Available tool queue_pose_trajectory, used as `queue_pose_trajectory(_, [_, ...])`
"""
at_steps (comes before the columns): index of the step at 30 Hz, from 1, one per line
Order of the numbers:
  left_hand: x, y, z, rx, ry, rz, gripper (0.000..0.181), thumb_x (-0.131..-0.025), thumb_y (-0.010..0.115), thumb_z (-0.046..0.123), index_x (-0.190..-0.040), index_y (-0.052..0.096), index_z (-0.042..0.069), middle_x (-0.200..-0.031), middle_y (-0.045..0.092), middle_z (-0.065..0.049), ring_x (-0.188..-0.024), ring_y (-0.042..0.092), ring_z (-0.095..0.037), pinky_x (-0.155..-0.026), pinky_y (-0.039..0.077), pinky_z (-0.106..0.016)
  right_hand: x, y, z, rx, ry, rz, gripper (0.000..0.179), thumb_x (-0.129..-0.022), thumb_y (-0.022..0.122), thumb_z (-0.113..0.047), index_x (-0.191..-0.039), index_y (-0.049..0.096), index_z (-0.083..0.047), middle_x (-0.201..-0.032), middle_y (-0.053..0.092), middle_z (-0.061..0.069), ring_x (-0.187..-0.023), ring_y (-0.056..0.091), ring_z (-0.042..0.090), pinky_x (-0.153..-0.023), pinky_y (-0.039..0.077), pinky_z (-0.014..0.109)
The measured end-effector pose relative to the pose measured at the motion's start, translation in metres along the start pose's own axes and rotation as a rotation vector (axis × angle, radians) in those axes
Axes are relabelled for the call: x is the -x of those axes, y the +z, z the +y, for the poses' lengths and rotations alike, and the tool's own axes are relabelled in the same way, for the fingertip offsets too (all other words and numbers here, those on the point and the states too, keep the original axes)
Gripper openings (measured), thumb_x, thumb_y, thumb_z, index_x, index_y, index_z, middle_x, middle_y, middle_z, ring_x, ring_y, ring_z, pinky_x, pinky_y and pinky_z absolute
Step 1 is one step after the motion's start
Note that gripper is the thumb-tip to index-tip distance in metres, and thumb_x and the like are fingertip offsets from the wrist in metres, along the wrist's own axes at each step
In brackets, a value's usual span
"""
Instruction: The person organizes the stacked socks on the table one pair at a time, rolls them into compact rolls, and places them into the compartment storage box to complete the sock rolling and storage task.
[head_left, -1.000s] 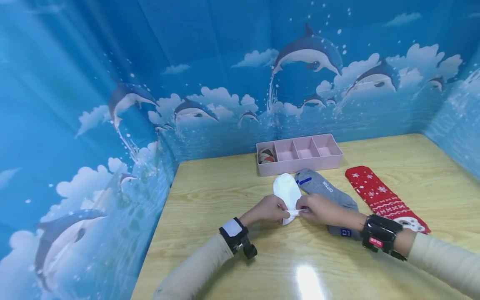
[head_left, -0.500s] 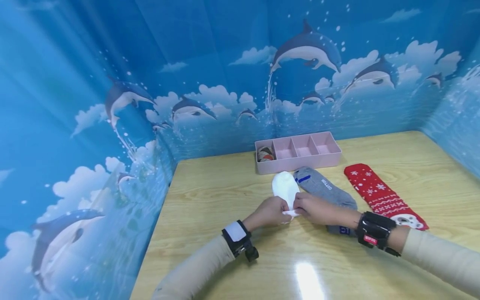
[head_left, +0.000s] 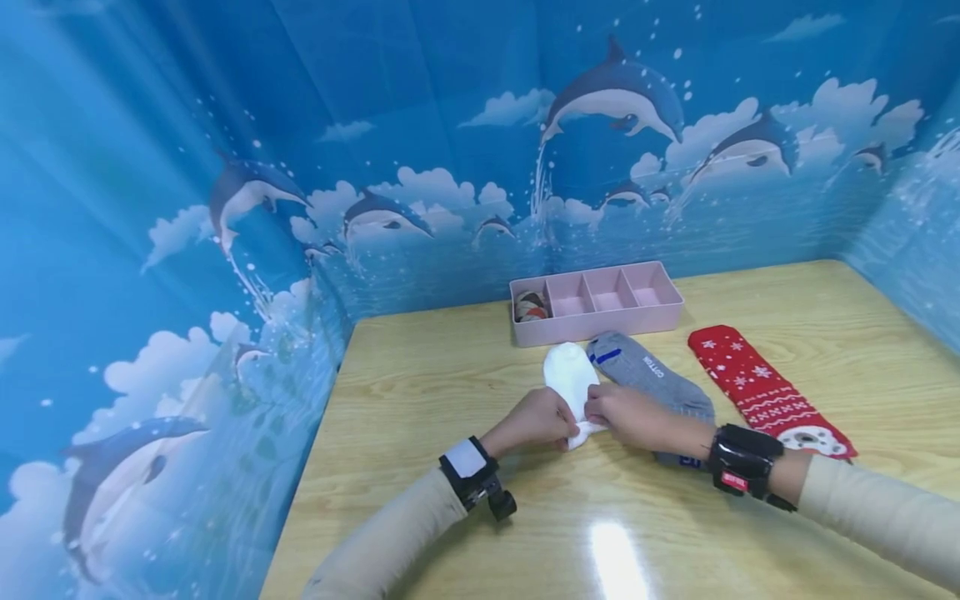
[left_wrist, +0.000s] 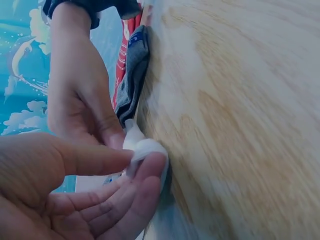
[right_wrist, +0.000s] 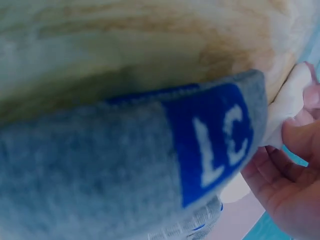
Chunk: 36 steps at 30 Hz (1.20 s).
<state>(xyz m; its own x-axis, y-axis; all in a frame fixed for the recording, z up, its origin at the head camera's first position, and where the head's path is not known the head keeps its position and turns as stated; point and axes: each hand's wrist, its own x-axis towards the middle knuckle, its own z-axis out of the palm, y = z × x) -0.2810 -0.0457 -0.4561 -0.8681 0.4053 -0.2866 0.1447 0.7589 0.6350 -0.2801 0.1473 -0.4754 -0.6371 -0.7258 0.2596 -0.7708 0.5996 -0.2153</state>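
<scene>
A white sock (head_left: 568, 372) lies on the table with its toe toward the pink box. At its near end, my left hand (head_left: 534, 418) pinches the cuff between thumb and forefinger, as the left wrist view shows at the white fabric (left_wrist: 145, 149). On the other side of the cuff, my right hand (head_left: 626, 417) pinches the fabric too. Just right of it lies a grey sock (head_left: 651, 373) marked COTTON, partly under my right forearm. Its blue LC label (right_wrist: 212, 140) fills much of the right wrist view.
Behind the socks stands a pink box (head_left: 600, 323) with several compartments; a rolled patterned sock (head_left: 531, 307) sits in its leftmost one. A red snowflake sock (head_left: 757, 379) lies at the right. A dolphin curtain (head_left: 420, 150) closes off the back and sides of the wooden table (head_left: 420, 367).
The cuff of the white sock between my hands has changed shape, its near edge now showing as a small flap. Both hands keep their pinch and have shifted only slightly.
</scene>
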Motion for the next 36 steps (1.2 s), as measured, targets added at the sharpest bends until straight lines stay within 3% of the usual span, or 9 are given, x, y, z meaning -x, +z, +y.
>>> queue_pose_trajectory(3, [0.002, 0.001, 0.001, 0.030, -0.027, 0.012, 0.008, -0.084, 0.077, 0.010, -0.078, 0.075, 0.006, -0.062, 0.072, -0.004, -0.052, 0.064, -0.009, -0.050, 0.037, -0.015, -0.002, 0.002, -0.002, 0.016, 0.007, -0.002, 0.015, -0.090, 0.069, -0.003, -0.079, 0.064, -0.011, -0.077, 0.049, -0.005, -0.068, 0.044, 0.006, -0.060, 0.042, 0.024])
queue_pose_trajectory(7, [0.005, 0.003, 0.001, 0.060, -0.005, 0.020, 0.015, -0.082, 0.073, 0.007, -0.068, 0.067, 0.010, -0.062, 0.072, -0.008, -0.051, 0.063, -0.011, -0.048, 0.038, -0.016, -0.004, 0.001, -0.002, -0.036, 0.025, -0.013, 0.011, -0.094, 0.066, -0.006, -0.086, 0.063, -0.013, -0.076, 0.053, -0.005, -0.068, 0.047, 0.006, -0.061, 0.042, 0.024])
queue_pose_trajectory(11, [0.005, 0.004, 0.000, 0.080, 0.014, 0.041, 0.026, -0.080, 0.069, 0.005, -0.058, 0.058, 0.013, -0.056, 0.068, -0.006, -0.047, 0.061, -0.011, -0.045, 0.040, -0.018, 0.000, -0.001, 0.000, -0.037, -0.014, -0.014, 0.009, -0.088, 0.076, -0.013, -0.089, 0.068, -0.015, -0.080, 0.059, -0.004, -0.071, 0.054, 0.007, -0.063, 0.047, 0.025])
queue_pose_trajectory(17, [0.004, 0.004, 0.001, -0.109, 0.014, 0.106, 0.022, -0.077, 0.072, 0.007, -0.057, 0.064, 0.014, -0.050, 0.054, 0.009, -0.048, 0.051, -0.007, -0.047, 0.036, -0.019, 0.003, -0.002, 0.001, -0.031, -0.030, 0.002, 0.014, -0.080, 0.084, -0.010, -0.090, 0.075, -0.014, -0.089, 0.060, -0.002, -0.076, 0.057, 0.008, -0.067, 0.051, 0.025])
queue_pose_trajectory(21, [0.002, 0.002, 0.003, -0.184, 0.015, 0.136, 0.012, -0.077, 0.082, 0.013, -0.070, 0.072, 0.015, -0.064, 0.062, 0.009, -0.061, 0.054, -0.008, -0.055, 0.038, -0.019, 0.002, -0.001, 0.003, -0.076, -0.008, 0.017, 0.013, -0.077, 0.084, -0.007, -0.086, 0.079, -0.015, -0.088, 0.059, -0.003, -0.077, 0.056, 0.008, -0.066, 0.051, 0.026])
queue_pose_trajectory(26, [0.000, 0.002, 0.004, -0.250, 0.011, 0.110, 0.009, -0.081, 0.085, 0.019, -0.074, 0.078, 0.019, -0.071, 0.073, 0.010, -0.068, 0.056, -0.005, -0.060, 0.039, -0.018, -0.001, 0.000, 0.006, -0.078, -0.012, 0.002, 0.015, -0.079, 0.081, -0.004, -0.089, 0.080, -0.015, -0.083, 0.065, -0.004, -0.078, 0.062, 0.012, -0.066, 0.052, 0.027])
queue_pose_trajectory(30, [0.000, 0.003, 0.006, -0.409, 0.087, 0.115, 0.018, -0.084, 0.080, 0.019, -0.066, 0.077, 0.020, -0.061, 0.067, 0.013, -0.061, 0.054, -0.005, -0.055, 0.037, -0.018, -0.008, 0.000, 0.006, -0.116, 0.007, -0.009, 0.017, -0.081, 0.076, 0.002, -0.088, 0.069, -0.011, -0.077, 0.063, -0.005, -0.073, 0.061, 0.011, -0.064, 0.050, 0.028])
queue_pose_trajectory(34, [0.004, 0.007, 0.008, -0.584, 0.219, 0.157, 0.041, -0.084, 0.076, 0.023, -0.049, 0.056, 0.019, -0.047, 0.040, 0.012, -0.052, 0.042, -0.006, -0.047, 0.029, -0.019, -0.012, 0.001, 0.004, -0.110, 0.049, -0.011, 0.030, -0.076, 0.068, 0.011, -0.082, 0.056, -0.015, -0.071, 0.055, -0.006, -0.066, 0.049, 0.006, -0.059, 0.041, 0.024])
queue_pose_trajectory(36, [0.007, 0.009, 0.008, -0.637, 0.267, 0.177, 0.048, -0.083, 0.079, 0.030, -0.049, 0.047, 0.020, -0.048, 0.035, 0.012, -0.052, 0.040, -0.007, -0.046, 0.028, -0.020, -0.011, 0.002, 0.003, -0.080, 0.052, 0.004, 0.032, -0.073, 0.066, 0.013, -0.079, 0.058, -0.017, -0.072, 0.054, -0.006, -0.065, 0.048, 0.005, -0.057, 0.039, 0.022])
